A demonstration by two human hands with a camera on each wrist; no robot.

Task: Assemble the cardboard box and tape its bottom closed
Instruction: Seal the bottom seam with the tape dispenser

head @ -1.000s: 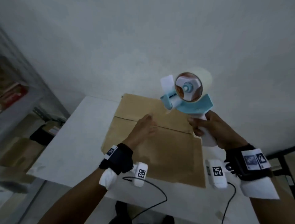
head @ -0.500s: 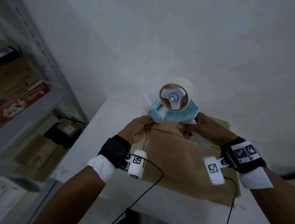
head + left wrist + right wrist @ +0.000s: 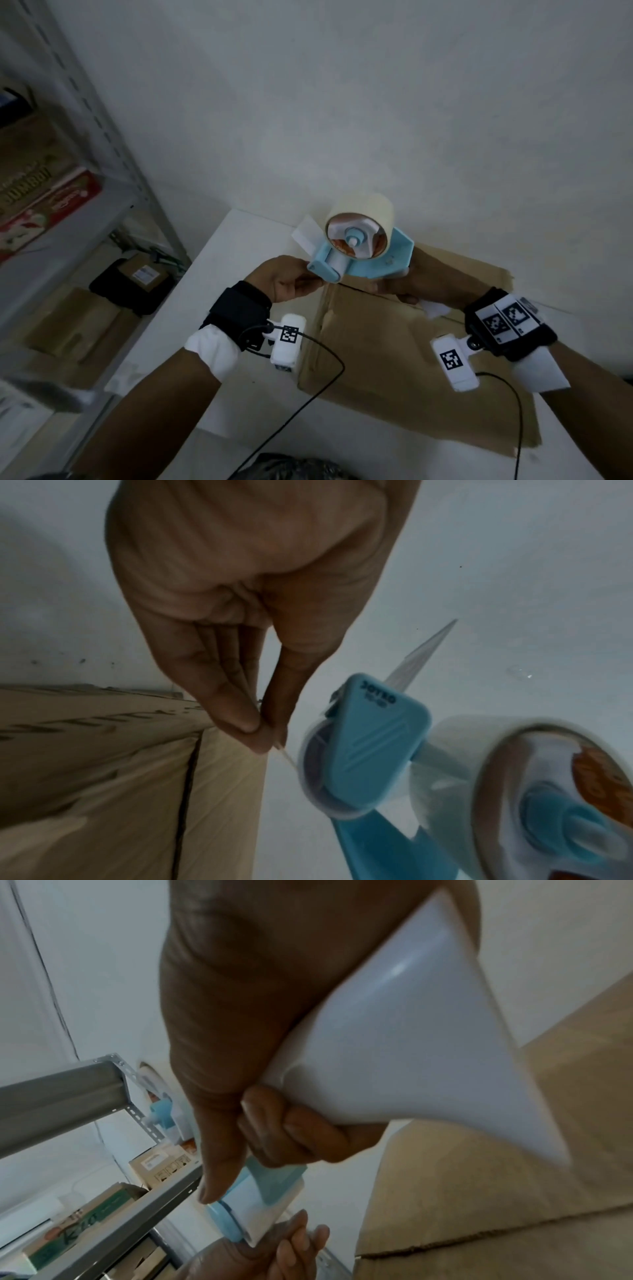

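The cardboard box lies flat on the white counter, not yet erected, near the wall. Above its far left corner the right hand is wrapped round the white handle of the blue tape dispenser, thumb extended toward the roller. The left hand pinches the free tape end between thumb and fingertips, just beside the roller.

The step in hand looks like freeing a starter length of tape. To do it well, the pull should run straight off the roller, keeping the strip flat so it does not fold onto itself or stick to the fingers. Since the box appears unfolded, only a short tab seems wise before setting the dispenser aside and raising the walls.
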